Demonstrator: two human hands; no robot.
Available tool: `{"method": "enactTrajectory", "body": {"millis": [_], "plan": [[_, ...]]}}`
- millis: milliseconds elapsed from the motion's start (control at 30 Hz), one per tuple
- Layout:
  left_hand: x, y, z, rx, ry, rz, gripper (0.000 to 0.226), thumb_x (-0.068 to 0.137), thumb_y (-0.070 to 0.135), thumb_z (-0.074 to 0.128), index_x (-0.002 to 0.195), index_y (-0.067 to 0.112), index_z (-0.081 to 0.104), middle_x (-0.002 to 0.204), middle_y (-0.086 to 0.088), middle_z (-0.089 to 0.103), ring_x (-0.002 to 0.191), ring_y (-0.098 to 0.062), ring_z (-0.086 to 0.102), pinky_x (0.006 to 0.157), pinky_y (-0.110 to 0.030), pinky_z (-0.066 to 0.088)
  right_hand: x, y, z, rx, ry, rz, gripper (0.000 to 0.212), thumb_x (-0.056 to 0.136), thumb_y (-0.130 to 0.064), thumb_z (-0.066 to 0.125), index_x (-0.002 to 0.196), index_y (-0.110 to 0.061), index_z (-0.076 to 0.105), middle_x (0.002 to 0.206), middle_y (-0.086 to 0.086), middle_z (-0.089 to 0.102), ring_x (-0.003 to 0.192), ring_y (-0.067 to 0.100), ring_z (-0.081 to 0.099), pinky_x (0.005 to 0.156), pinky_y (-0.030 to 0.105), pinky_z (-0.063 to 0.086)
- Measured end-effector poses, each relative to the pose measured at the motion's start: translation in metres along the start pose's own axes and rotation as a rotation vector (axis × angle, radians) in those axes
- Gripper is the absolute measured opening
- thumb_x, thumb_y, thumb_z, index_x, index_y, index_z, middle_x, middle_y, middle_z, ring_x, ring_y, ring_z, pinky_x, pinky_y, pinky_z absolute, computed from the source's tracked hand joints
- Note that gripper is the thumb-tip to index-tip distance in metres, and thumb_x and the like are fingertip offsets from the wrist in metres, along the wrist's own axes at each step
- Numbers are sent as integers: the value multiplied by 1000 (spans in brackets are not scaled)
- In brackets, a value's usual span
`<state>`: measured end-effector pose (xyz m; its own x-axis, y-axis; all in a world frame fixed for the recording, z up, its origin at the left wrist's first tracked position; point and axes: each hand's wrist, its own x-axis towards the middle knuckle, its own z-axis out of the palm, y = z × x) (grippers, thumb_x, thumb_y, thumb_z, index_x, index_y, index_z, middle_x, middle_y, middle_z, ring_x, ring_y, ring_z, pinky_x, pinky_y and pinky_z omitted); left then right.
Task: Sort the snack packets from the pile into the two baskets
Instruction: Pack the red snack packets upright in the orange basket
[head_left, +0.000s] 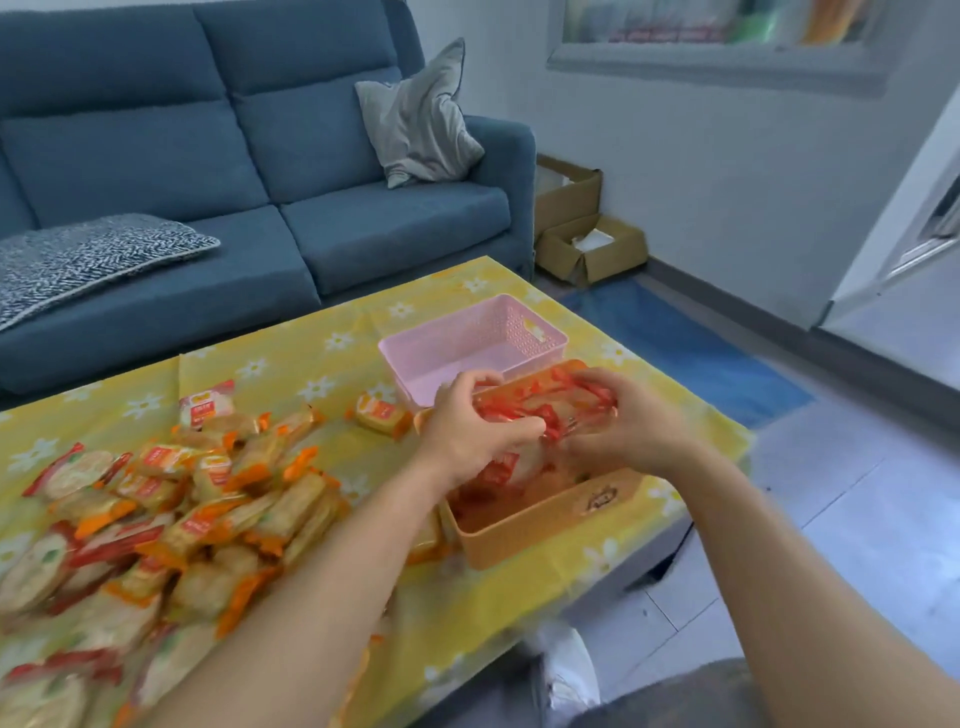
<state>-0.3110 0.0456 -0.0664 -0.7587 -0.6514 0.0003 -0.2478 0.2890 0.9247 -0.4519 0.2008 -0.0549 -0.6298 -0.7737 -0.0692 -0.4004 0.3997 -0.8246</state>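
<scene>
A low table with a yellow flowered cloth (332, 332) stands in front of a blue sofa (260, 156) in a small room. Over the table's right end, the person's left hand (475, 431) and right hand (623, 423) are close together, and the fingers of both are curled around a bunch of red packets (540, 410). The left hand grips the near end of the bunch and the right hand grips the far end. Right under the hands sits the orange basket (545, 525), and it has more red packets lying inside. Just past the fingers, touching the orange basket's far side, is the pink basket (519, 322); I cannot see any packets in it. One orange packet (379, 413) lies alone just to the left of the left hand. Farther left, well apart from the hands, the big pile of snack packets (171, 514) spreads over the cloth, red ones and orange ones mixed together. A grey cushion (421, 119) leans on the sofa behind.
</scene>
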Motion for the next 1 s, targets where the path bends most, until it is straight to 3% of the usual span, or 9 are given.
{"method": "enactTrajectory", "body": {"millis": [100, 167, 267, 333, 467, 600, 700, 833, 1000], "plan": [[-2, 3, -4, -3, 81, 47, 37, 75, 52, 75, 104, 31, 66, 108, 12, 67, 102, -7, 65, 83, -23, 50, 3, 1, -5, -5, 97, -25, 73, 73, -33, 88, 137, -32, 52, 124, -16, 53, 114, 4, 49, 90, 26, 40], [-1, 6, -2, 117, 133, 105, 12, 87, 33, 72, 98, 29, 70, 98, 14, 70, 93, -3, 65, 80, -22, 52, 7, 2, -6, -70, 236, -64, 53, 86, -35, 76, 135, -29, 56, 128, -14, 55, 117, 5, 47, 92, 28, 38], [4, 7, 9, 337, 112, 174, 6, 88, 29, 68, 92, 34, 70, 97, 15, 69, 81, 0, 61, 75, -26, 52, 13, 0, -3, -148, 374, -79, 32, 93, -17, 57, 122, -28, 65, 118, -12, 65, 107, 10, 60, 86, 31, 49], [6, 9, 19, 470, 38, 197, 8, 88, 29, 68, 94, 34, 71, 96, 15, 68, 81, -1, 59, 74, -26, 50, 16, 1, -2, -244, 296, -61, 39, 88, -9, 54, 119, -28, 67, 112, -10, 68, 101, 15, 63, 86, 38, 55], [9, 10, 34, 685, -88, 233, 17, 86, 36, 72, 103, 33, 70, 101, 13, 69, 94, -12, 63, 82, -35, 54, 21, 7, 1, -469, 121, 52, 50, 87, -12, 56, 136, -22, 58, 129, 1, 62, 119, 25, 59, 95, 42, 53], [13, 4, 43, 890, -138, 255, 22, 86, 44, 72, 104, 33, 71, 108, 6, 66, 103, -20, 62, 81, -34, 51, 26, 8, 0, -435, 18, 146, 36, 91, -22, 50, 123, -16, 66, 118, 7, 69, 105, 27, 64, 91, 44, 55], [15, 0, 42, 881, -132, 244, 17, 87, 41, 70, 102, 33, 72, 109, 6, 66, 104, -19, 61, 79, -33, 48, 25, 8, 3, -602, -100, 147, 41, 87, -30, 65, 126, -17, 63, 109, 3, 70, 95, 24, 66, 82, 40, 59], [17, 0, 33, 841, -162, 175, 17, 83, 42, 71, 98, 34, 74, 109, 9, 66, 103, -17, 61, 83, -36, 54, 28, 12, 8, -673, -33, 181, 41, 86, -14, 66, 126, -19, 64, 105, 2, 70, 91, 24, 67, 76, 38, 61], [19, -1, 25, 827, -195, 129, 8, 79, 40, 73, 85, 35, 74, 99, 14, 62, 100, -15, 59, 82, -35, 53, 27, 4, 23, -965, -9, 171, 17, 88, -23, 67, 104, -18, 67, 79, -3, 61, 76, 23, 62, 59, 29, 48]]}}
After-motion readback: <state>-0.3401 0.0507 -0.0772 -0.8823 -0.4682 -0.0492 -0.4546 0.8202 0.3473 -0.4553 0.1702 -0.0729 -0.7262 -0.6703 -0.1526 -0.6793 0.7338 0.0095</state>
